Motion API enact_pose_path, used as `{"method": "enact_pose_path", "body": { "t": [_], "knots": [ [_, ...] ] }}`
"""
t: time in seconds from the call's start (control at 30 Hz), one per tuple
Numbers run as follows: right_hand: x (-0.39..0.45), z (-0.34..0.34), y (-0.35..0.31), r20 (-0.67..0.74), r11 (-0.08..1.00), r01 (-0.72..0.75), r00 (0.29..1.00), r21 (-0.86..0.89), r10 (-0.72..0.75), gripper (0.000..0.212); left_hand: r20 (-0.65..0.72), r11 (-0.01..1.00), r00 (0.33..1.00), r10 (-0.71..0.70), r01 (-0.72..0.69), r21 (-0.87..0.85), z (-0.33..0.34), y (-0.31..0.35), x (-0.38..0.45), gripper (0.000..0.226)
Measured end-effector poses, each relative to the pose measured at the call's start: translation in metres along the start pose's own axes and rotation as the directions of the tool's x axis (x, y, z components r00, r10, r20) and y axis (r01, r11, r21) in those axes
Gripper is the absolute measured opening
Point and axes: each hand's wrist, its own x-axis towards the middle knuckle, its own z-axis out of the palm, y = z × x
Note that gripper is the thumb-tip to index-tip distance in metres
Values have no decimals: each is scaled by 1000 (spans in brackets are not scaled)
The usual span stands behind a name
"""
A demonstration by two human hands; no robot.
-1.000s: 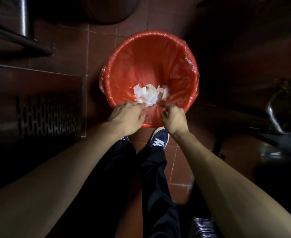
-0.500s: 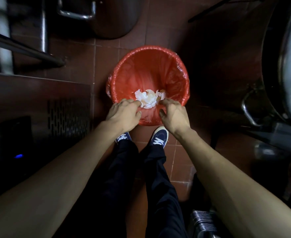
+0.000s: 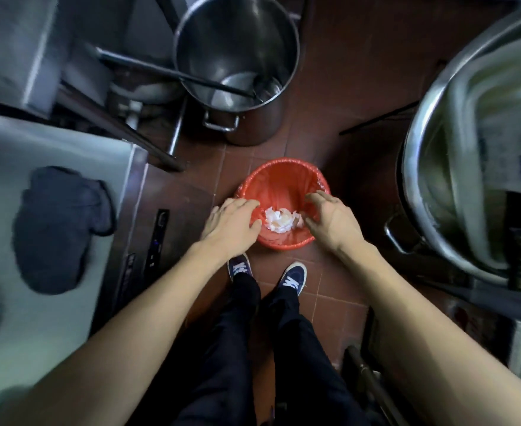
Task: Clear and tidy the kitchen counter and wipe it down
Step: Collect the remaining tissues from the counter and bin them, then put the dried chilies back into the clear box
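Note:
A red bin lined with a red plastic bag [image 3: 284, 182] stands on the brown tiled floor just past my feet. Crumpled white waste [image 3: 280, 220] lies at its bottom. My left hand [image 3: 231, 226] hovers over the bin's left rim with relaxed, slightly bent fingers and holds nothing. Over the right side of the bin, my right hand [image 3: 330, 221] has its fingers spread and is empty too. The steel kitchen counter [image 3: 77, 149] runs along the left, with a dark crumpled cloth [image 3: 59, 229] lying on it.
A tall steel stockpot [image 3: 237, 63] stands on the floor behind the bin, with a long dark handle leaning into it. A very large steel basin [image 3: 434, 155] fills the right side. My shoes [image 3: 293, 276] are close to the bin, in a narrow aisle.
The view has risen and widened, bringing the counter, cloth and pots into sight. Both hands have come off the bin's near rim, and their fingers have loosened.

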Motion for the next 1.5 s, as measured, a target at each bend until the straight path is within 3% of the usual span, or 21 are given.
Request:
{"method": "enact_pose_path", "body": {
  "t": [0.17,0.3,0.4,0.57,0.63,0.9,1.1,1.5],
  "knots": [
    [-41,-53,-29,-60,997,71,996,27,-69,48,-113,997,991,-66,62,-43,-39,11,-60,47],
    [-66,-74,-71,-56,976,216,975,23,-215,47,-184,991,975,-122,111,-68,-60,10,-99,46],
    [-75,-85,-99,-90,957,291,953,19,-288,35,-232,987,962,-146,127,-96,-77,11,-121,47],
    [-104,-94,-153,-162,900,435,886,-31,-434,39,-321,974,925,-204,158,-164,-92,-5,-170,49],
    [-114,-92,-171,-189,867,495,848,-52,-495,31,-352,970,910,-218,161,-182,-93,-15,-190,49],
    [-173,-47,-251,-164,765,637,748,-94,-643,37,-486,927,797,-358,240,-289,-67,-72,-298,44],
    [-243,13,-306,-38,689,717,689,-106,-723,49,-505,862,704,-499,345,-370,-20,-122,-401,43],
    [-347,118,-400,103,490,865,500,-108,-860,42,-516,722,506,-691,451,-524,59,-186,-566,41]
  ]
}}
